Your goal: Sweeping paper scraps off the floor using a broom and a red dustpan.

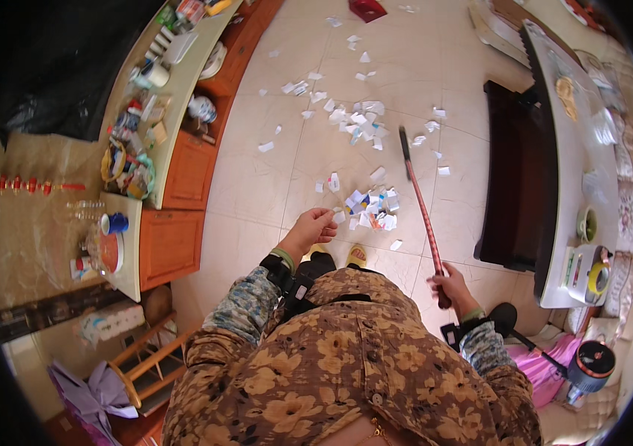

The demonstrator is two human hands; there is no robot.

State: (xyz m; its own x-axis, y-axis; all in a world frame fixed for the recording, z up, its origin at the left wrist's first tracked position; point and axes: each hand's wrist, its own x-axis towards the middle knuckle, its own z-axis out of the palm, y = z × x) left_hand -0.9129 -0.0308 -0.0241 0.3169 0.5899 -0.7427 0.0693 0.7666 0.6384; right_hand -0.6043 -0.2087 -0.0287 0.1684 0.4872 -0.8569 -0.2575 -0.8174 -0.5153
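Observation:
My right hand (450,287) grips the lower end of a long red patterned handle (427,223), probably a broom's. It slants away over the tiled floor to a narrow dark head (404,148), seen almost edge-on. My left hand (312,227) hangs before my body with its fingers curled in, and nothing shows in it. Just beyond its fingertips, a heap of torn paper scraps (373,209) lies on the floor in front of my yellow slippers (356,256). A second heap of paper pieces (362,124) lies farther off, with loose scraps (266,146) scattered around.
A red dustpan-like object (368,10) rests at the far edge. Cluttered counters over wooden cabinets (188,170) line the left, with a wooden chair (149,357) behind. To the right are a table (564,223), a dark stool or bench (509,178) and a vacuum-like appliance (589,365).

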